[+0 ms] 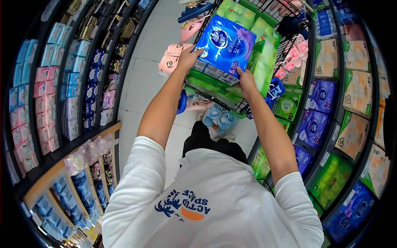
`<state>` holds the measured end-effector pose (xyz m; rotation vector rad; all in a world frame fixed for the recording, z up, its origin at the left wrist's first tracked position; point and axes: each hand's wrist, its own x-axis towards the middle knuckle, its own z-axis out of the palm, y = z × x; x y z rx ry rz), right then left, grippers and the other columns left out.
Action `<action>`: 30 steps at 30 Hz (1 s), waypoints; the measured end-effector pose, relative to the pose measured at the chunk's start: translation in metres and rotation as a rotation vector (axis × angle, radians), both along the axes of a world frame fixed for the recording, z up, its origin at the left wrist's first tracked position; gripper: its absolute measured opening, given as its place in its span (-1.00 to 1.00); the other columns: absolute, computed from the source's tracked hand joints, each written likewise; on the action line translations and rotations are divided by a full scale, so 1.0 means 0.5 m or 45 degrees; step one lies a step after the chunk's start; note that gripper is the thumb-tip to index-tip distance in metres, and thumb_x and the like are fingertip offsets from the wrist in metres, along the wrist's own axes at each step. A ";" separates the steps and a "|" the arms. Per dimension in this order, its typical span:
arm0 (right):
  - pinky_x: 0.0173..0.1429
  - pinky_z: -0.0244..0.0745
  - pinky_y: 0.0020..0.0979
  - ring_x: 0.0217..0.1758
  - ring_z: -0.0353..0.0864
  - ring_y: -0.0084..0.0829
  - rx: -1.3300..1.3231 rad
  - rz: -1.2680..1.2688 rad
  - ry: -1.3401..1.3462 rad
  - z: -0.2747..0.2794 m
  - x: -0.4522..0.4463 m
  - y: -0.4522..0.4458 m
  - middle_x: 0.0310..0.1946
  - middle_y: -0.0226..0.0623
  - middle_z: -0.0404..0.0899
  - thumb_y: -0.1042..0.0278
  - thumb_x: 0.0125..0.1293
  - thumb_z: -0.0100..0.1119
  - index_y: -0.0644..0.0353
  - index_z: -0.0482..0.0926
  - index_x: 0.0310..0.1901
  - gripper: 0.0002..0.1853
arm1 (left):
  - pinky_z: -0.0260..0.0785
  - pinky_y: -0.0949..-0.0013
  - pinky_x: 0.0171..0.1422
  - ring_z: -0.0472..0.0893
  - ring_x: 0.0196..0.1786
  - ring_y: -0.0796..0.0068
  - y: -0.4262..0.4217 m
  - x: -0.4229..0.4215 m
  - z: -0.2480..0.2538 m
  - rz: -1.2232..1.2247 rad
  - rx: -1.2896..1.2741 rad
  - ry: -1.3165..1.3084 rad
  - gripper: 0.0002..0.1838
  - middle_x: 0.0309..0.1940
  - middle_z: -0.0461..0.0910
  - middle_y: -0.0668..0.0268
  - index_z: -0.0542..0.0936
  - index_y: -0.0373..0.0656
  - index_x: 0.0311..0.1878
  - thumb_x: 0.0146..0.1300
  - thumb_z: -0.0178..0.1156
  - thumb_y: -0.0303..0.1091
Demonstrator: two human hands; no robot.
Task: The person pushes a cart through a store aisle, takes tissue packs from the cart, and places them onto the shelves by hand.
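Between my two hands is a blue plastic-wrapped pack of tissues (225, 41), with a white emblem and a purple flower on its top. My left hand (189, 58) grips its left side, thumb on top. My right hand (247, 81) holds the lower right corner. The pack is over a black wire shopping cart (302, 25) with green trim. Green tissue packs (264, 53) lie in the cart, beside and beneath the blue one. Whether the blue pack rests on them I cannot tell.
Pink clogs (169, 62) and light blue slippers (219, 118) hang around the cart. Shelves of orange-brown tissue packs (355, 93) and purple packs (313, 127) line the right side. Shelves of pink packs (43, 103) stand on the left. Tiled floor (142, 82) shows between.
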<state>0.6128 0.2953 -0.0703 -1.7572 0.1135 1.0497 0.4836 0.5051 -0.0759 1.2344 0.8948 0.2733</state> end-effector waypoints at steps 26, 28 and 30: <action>0.13 0.42 -0.50 0.03 0.53 -0.50 1.344 -0.158 -0.563 0.645 -0.008 -0.110 0.06 -0.25 0.49 0.11 0.29 0.26 0.34 0.25 0.29 -0.33 | 0.36 0.29 0.24 0.48 0.17 0.30 -0.105 0.002 0.764 -0.280 0.436 -1.169 -0.18 0.18 0.41 0.05 0.18 -0.26 0.40 0.11 0.31 -0.27; 0.05 0.47 -0.49 -0.08 0.58 -0.51 1.294 -0.160 -0.529 0.669 0.004 -0.132 -0.06 -0.28 0.54 0.12 0.26 0.29 0.30 0.35 0.19 -0.41 | 0.49 0.41 -0.02 0.62 -0.09 0.43 -0.131 0.035 0.779 -0.286 0.312 -1.171 -0.29 -0.03 0.55 0.12 0.26 -0.31 0.32 0.15 0.30 -0.28; -0.02 0.52 -0.48 -0.14 0.61 -0.50 1.326 -0.240 -0.462 0.697 0.005 -0.156 -0.12 -0.31 0.58 0.16 0.27 0.27 0.29 0.40 0.11 -0.51 | 0.53 0.46 -0.16 0.65 -0.23 0.48 -0.140 0.072 0.776 -0.313 0.190 -1.092 -0.34 -0.14 0.59 0.15 0.30 -0.38 0.25 0.17 0.30 -0.24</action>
